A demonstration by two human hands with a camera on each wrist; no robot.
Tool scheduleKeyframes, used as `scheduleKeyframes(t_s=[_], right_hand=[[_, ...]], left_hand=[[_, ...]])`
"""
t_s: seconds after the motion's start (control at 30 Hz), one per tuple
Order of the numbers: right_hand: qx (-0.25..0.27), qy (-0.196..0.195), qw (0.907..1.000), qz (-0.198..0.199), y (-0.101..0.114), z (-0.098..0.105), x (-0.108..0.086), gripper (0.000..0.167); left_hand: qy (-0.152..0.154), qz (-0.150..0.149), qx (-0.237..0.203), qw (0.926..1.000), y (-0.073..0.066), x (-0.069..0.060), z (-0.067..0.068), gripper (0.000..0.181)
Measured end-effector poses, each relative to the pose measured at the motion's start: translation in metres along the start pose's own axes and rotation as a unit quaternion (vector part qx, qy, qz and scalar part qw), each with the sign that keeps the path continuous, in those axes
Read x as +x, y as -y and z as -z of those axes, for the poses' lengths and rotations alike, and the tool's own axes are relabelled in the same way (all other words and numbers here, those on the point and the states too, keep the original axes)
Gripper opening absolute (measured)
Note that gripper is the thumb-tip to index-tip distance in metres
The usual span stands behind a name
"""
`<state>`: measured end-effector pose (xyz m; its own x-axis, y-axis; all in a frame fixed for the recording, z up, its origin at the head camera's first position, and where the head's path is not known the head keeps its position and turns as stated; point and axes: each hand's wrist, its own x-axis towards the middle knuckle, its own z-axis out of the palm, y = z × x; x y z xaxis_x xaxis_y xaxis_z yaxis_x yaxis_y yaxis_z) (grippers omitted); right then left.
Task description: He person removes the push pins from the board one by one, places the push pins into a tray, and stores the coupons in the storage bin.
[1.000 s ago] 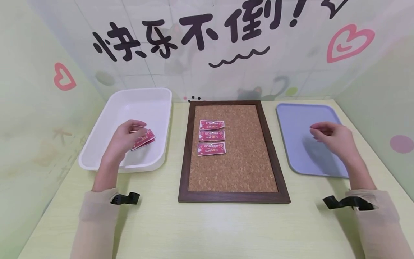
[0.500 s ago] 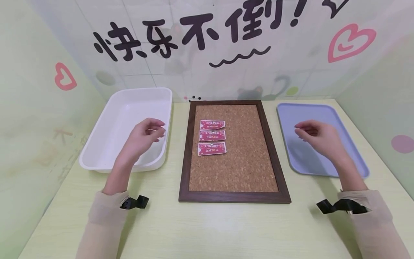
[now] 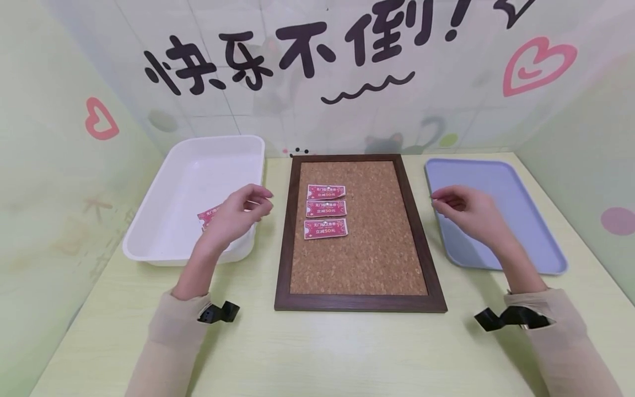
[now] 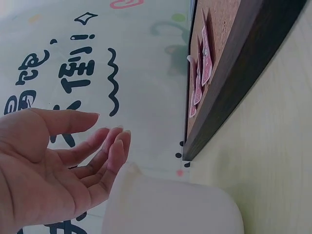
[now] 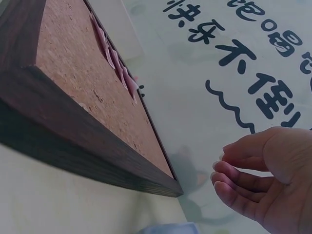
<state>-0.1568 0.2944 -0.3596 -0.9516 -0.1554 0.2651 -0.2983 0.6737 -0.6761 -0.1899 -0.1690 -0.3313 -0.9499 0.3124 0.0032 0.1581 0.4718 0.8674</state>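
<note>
My left hand (image 3: 233,218) hovers over the right rim of the white bin (image 3: 154,220). Its fingers curve loosely, and a gap shows between thumb and fingertips in the left wrist view, with nothing held. Partly behind this hand, a pink coupon (image 3: 207,214) lies in the bin. Over the left side of the blue tray (image 3: 521,220) hangs my right hand (image 3: 468,212), its fingers loosely bent and nothing visible between them. Between the hands lies a framed corkboard (image 3: 382,237). Three pink coupons, the lowest one (image 3: 326,229) included, sit in a column on its left half, each with a small pale pin.
The pale wooden table (image 3: 347,353) extends in front of the corkboard. A printed wall (image 3: 347,121) with black lettering stands behind, and side walls close in left and right. Black straps (image 3: 218,312) sit on both wrists.
Both hands have moved inward toward the corkboard, the left one rightward from inside the bin, the right one leftward across the tray. The three coupons on the board have stayed put.
</note>
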Motion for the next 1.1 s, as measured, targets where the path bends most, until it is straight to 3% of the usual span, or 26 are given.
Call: scheduleKeyframes(t_s=[0.43, 0.73, 1.1], right_hand=[[-0.002, 0.045, 0.9982, 0.040, 0.030, -0.038, 0.018, 0.017], [0.013, 0.089, 0.9957, 0.023, 0.051, -0.063, 0.035, 0.018], [0.006, 0.138, 0.9897, 0.035, 0.076, -0.096, 0.051, 0.017]], left_hand=[[0.036, 0.006, 0.008, 0.9993, -0.006, 0.012, -0.028, 0.028], [0.057, 0.001, 0.025, 0.9980, 0.002, 0.023, -0.046, 0.028], [0.077, 0.018, 0.049, 0.9957, 0.010, 0.031, -0.061, 0.027]])
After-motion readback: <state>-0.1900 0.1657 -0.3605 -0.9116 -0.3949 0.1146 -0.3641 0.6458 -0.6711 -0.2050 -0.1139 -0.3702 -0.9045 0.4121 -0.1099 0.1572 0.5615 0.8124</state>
